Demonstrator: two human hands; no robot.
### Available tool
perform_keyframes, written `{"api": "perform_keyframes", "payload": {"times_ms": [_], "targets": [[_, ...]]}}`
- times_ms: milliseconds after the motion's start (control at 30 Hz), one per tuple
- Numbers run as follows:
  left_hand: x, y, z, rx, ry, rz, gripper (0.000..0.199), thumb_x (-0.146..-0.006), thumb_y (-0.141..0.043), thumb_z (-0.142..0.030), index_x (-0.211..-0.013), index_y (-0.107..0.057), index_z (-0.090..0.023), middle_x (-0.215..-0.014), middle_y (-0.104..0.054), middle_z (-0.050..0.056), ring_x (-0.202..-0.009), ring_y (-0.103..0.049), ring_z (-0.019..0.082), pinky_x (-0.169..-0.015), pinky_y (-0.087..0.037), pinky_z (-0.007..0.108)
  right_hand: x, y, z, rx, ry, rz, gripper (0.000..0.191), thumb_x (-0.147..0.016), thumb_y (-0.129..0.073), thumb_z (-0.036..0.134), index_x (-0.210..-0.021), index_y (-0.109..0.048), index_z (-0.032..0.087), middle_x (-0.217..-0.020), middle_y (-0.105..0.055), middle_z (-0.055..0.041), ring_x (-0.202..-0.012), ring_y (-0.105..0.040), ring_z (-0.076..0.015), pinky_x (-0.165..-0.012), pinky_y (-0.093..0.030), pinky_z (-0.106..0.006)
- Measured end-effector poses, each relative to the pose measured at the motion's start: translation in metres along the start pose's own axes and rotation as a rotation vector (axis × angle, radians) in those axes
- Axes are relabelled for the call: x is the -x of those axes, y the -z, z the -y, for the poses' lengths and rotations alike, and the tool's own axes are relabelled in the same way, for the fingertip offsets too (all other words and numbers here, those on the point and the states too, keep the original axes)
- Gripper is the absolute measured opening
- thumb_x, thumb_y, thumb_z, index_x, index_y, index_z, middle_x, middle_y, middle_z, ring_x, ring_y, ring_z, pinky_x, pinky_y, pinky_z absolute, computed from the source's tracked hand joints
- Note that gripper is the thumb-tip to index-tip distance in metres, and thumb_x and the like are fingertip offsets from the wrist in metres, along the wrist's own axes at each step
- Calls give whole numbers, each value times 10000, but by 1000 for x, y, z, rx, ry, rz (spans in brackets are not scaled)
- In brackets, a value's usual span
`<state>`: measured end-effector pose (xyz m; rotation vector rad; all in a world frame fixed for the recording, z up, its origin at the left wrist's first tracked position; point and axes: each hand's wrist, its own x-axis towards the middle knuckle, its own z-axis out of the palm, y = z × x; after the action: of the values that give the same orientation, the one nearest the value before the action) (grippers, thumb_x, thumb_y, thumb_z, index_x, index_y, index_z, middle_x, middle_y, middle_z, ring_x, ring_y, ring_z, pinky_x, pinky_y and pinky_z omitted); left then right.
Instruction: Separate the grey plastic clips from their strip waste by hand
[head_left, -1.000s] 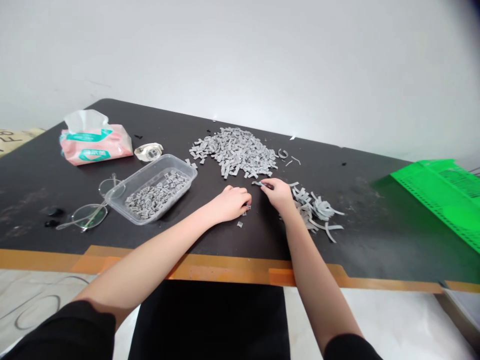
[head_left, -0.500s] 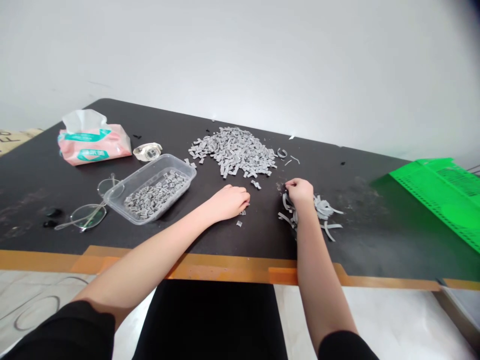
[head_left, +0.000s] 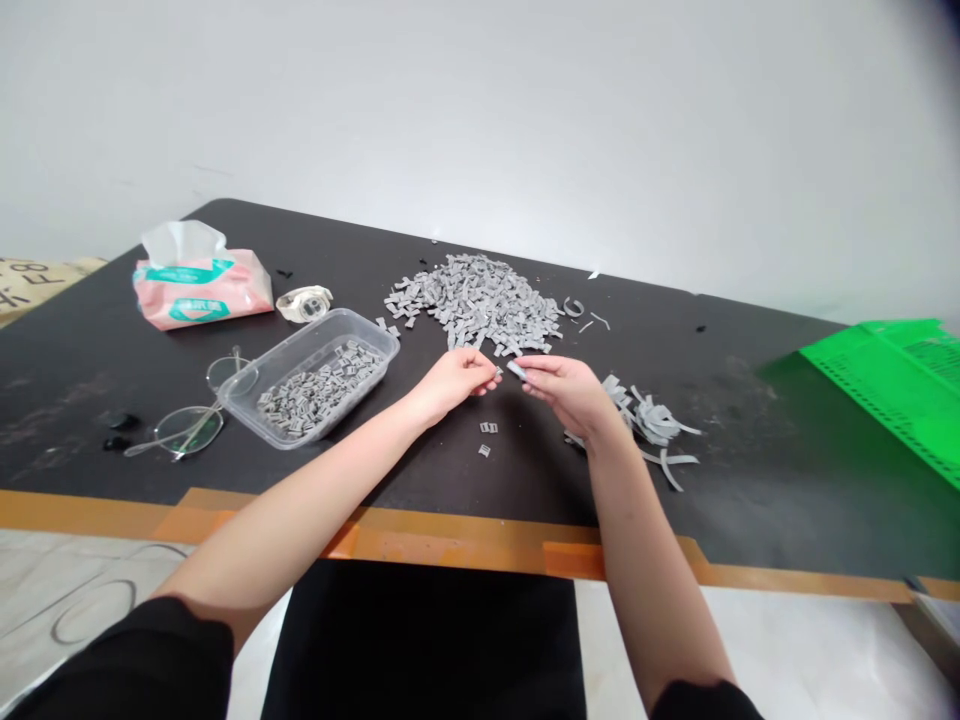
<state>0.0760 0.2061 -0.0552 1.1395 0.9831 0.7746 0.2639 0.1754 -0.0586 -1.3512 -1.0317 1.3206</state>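
Note:
My right hand [head_left: 566, 392] pinches a short grey strip piece [head_left: 516, 370] between its fingertips, above the black table. My left hand [head_left: 450, 385] is raised close to it, fingers drawn together; whether it holds anything is hard to tell. Just beyond both hands lies a large heap of small cut grey pieces [head_left: 472, 298]. Longer curled grey strips [head_left: 652, 420] lie under and to the right of my right hand. Two small grey pieces [head_left: 489, 427] sit on the table below my hands.
A clear plastic tray [head_left: 289, 345] of grey pieces stands left of my left hand. Further left are glasses [head_left: 187, 430], a white wristwatch [head_left: 304, 303] and a pink tissue pack [head_left: 202, 290]. A green plastic sheet [head_left: 892, 375] lies at the right. Orange tape [head_left: 450, 550] lines the table's front edge.
My right hand has moved left from the curled strips and now pinches a grey piece. My left hand has lifted and moved toward it. The view has shifted slightly.

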Motion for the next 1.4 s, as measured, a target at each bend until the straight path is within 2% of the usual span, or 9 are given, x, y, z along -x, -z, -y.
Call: {"api": "perform_keyframes", "payload": {"times_ms": [67,167,367,533,633,700,900,1133,1400], "targets": [[1,0,-1,114,37,6,178,-857,-615,-55,-688,-630,-112,-669,-671,21,-601,-594,73,-664,-475,221,4,-12,0,-21,-40,43,311,-546,-819,245,-841,-782,155,-827,-753,-55,-733,-643,-153,-750,-538,-322],[3,0,-2,210,71,33,172,-844,-630,-40,-683,-638,-100,-648,-667,28,-611,-614,76,-675,-488,221,4,-21,-4,44,-15,-3,239,-554,-772,224,-785,-748,165,-773,-731,-30,-732,-636,-154,-711,-524,-304],[3,-1,-1,256,19,37,150,-810,-665,-50,-677,-620,-102,-645,-663,30,-621,-614,81,-672,-485,224,3,-20,-4,216,63,10,209,-610,-678,254,-796,-723,167,-764,-712,-11,-678,-590,-135,-707,-480,-297],[4,-1,-1,227,13,28,119,-796,-648,-40,-706,-616,-110,-630,-642,4,-600,-602,73,-665,-480,215,6,-22,0,237,45,15,207,-607,-721,304,-770,-706,176,-759,-709,-14,-727,-611,-160,-738,-476,-307],[4,-2,-1,215,16,19,108,-798,-620,-33,-725,-613,-112,-632,-635,-7,-595,-596,67,-675,-480,216,6,-23,0,212,52,21,230,-604,-766,320,-774,-706,178,-755,-704,-13,-709,-603,-153,-738,-470,-307],[4,-1,-2,184,7,21,97,-796,-621,-44,-733,-611,-117,-638,-635,-12,-594,-588,66,-676,-474,219,6,-23,0,192,76,19,227,-617,-775,342,-752,-695,179,-707,-679,-6,-648,-565,-138,-685,-451,-297],[4,3,-4,68,-112,70,46,-781,-677,-154,-810,-647,-135,-670,-633,-29,-589,-537,74,-650,-436,236,8,-19,4,137,97,27,250,-695,-717,420,-720,-689,173,-621,-562,18,-539,-419,-105,-530,-303,-273],[4,6,-5,36,-219,147,133,-784,-685,-226,-881,-689,-135,-750,-670,-3,-657,-541,95,-692,-436,257,16,-22,12,-44,-20,233,257,-698,-742,382,-735,-672,138,-577,-438,61,-517,-336,-73,-528,-184,-270],[4,6,-5,155,-168,165,144,-764,-725,-228,-866,-716,-127,-807,-679,12,-708,-551,93,-702,-435,250,15,-23,13,-83,-46,170,245,-694,-742,368,-735,-663,139,-556,-406,71,-507,-312,-71,-526,-172,-278]]}}
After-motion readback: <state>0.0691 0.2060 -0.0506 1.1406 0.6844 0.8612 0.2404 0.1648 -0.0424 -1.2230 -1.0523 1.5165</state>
